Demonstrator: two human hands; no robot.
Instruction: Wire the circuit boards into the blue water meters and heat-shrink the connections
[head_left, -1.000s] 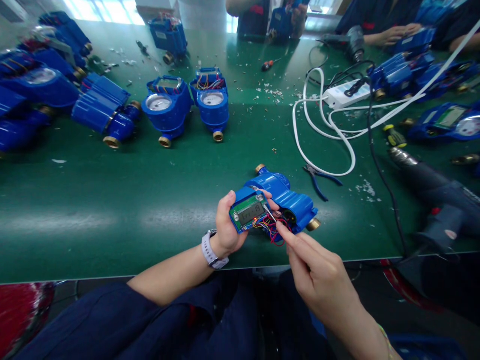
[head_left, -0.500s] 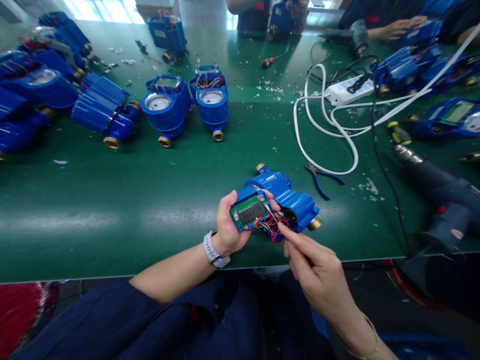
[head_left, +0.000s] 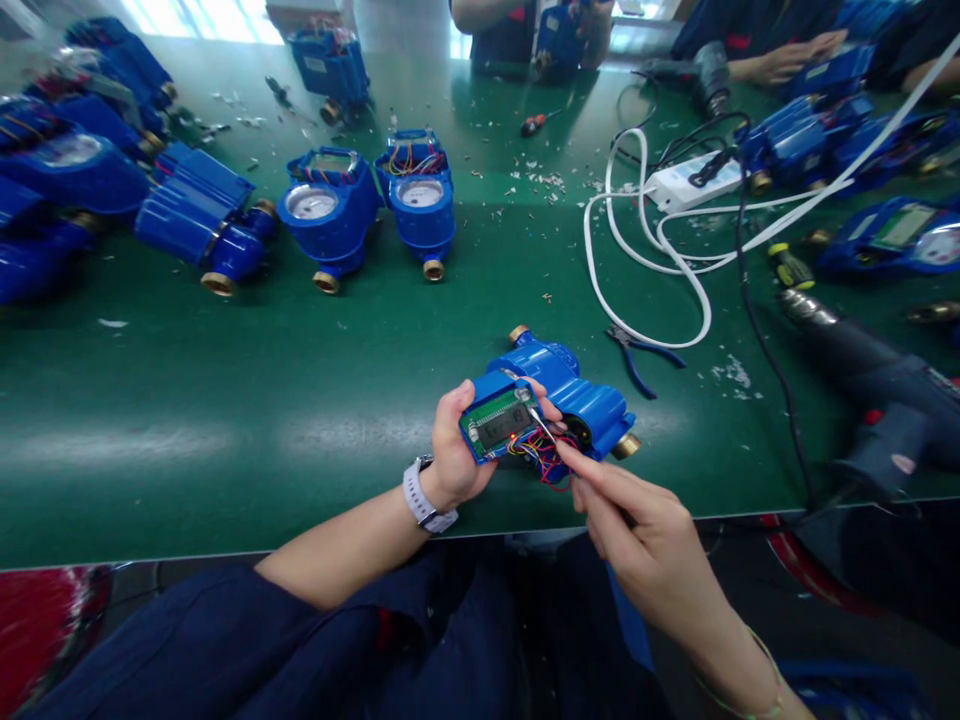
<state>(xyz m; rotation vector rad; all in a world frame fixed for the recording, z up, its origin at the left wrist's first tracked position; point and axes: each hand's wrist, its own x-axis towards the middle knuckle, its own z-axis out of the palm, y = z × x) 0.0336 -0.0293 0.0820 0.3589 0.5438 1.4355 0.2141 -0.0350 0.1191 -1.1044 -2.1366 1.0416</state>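
A blue water meter (head_left: 570, 385) with brass ends lies near the front edge of the green table (head_left: 225, 400). My left hand (head_left: 454, 455) is closed around its green circuit board with a small display (head_left: 499, 423), holding it tilted up beside the meter. Red and blue wires (head_left: 546, 458) run from the board into the meter body. My right hand (head_left: 637, 530) pinches a thin metal probe or tool at the wires, its tip touching the board's right edge.
Several blue meters (head_left: 330, 215) lie at the back left and far right. Blue-handled pliers (head_left: 645, 355) rest right of the meter. A white cable (head_left: 660, 255), a power strip (head_left: 690, 185), a dark heat gun (head_left: 870, 385) and screwdrivers sit right. Other people's hands work at the far edge.
My right hand has drawn in slightly, its fingers pinching closer at the wires. The board and meter stay put.
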